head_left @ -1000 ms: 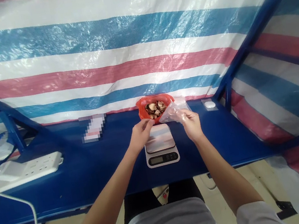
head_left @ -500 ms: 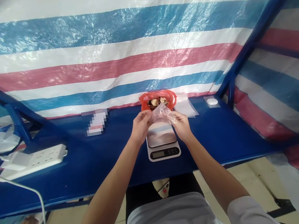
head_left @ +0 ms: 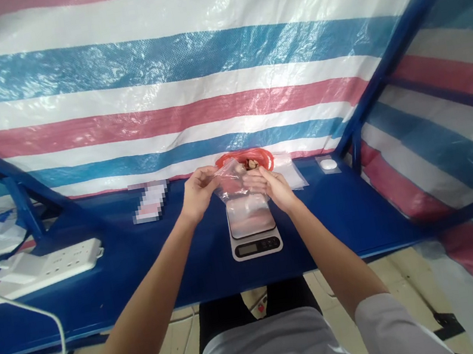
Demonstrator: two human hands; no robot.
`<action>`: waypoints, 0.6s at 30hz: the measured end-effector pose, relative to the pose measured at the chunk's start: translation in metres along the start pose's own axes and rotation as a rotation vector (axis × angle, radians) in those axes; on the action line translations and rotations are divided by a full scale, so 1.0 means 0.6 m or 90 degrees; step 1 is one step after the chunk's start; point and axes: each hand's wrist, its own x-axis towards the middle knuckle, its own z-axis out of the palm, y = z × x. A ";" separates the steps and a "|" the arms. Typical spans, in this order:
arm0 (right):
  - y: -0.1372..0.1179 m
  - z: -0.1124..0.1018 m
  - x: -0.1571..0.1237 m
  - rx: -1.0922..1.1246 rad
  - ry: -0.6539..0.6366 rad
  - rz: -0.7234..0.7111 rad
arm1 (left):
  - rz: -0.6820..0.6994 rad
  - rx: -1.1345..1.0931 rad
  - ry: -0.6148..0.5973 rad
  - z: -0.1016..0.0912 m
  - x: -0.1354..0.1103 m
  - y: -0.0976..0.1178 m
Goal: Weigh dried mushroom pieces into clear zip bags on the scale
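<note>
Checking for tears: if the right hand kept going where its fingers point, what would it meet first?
Likely the clear plastic bag by the right hand; the left hand lies beyond, though depth is unclear.

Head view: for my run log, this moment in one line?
left hand: grips clear plastic bag | right hand: touches bag | behind: red bag | below: digital scale

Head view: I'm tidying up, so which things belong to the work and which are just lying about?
In use: left hand, right hand, clear plastic bag, red bag of brown pieces, digital scale.
Lying about: white power strip, blurred packet, white disc.
</note>
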 end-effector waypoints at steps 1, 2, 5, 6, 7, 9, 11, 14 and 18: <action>-0.008 0.007 0.006 -0.016 -0.010 0.008 | 0.001 0.040 -0.043 -0.007 0.004 0.009; -0.014 0.015 0.011 -0.036 -0.016 0.013 | -0.003 0.073 -0.086 -0.013 0.008 0.018; -0.023 0.037 0.027 -0.079 0.003 0.001 | -0.016 0.136 -0.192 -0.030 0.021 0.043; -0.024 0.042 0.031 -0.084 0.007 -0.006 | -0.019 0.149 -0.220 -0.036 0.026 0.049; -0.023 0.047 0.036 -0.085 0.002 -0.011 | -0.020 0.164 -0.246 -0.042 0.032 0.054; -0.018 0.054 0.042 -0.085 -0.021 -0.020 | -0.016 0.195 -0.286 -0.053 0.043 0.058; -0.008 0.060 0.047 -0.084 -0.028 -0.030 | 0.002 0.242 -0.296 -0.061 0.053 0.055; 0.016 0.067 0.051 -0.066 0.014 -0.031 | 0.074 0.343 -0.220 -0.063 0.057 0.046; 0.053 0.072 0.050 -0.048 0.098 -0.005 | 0.184 0.459 -0.066 -0.047 0.037 0.041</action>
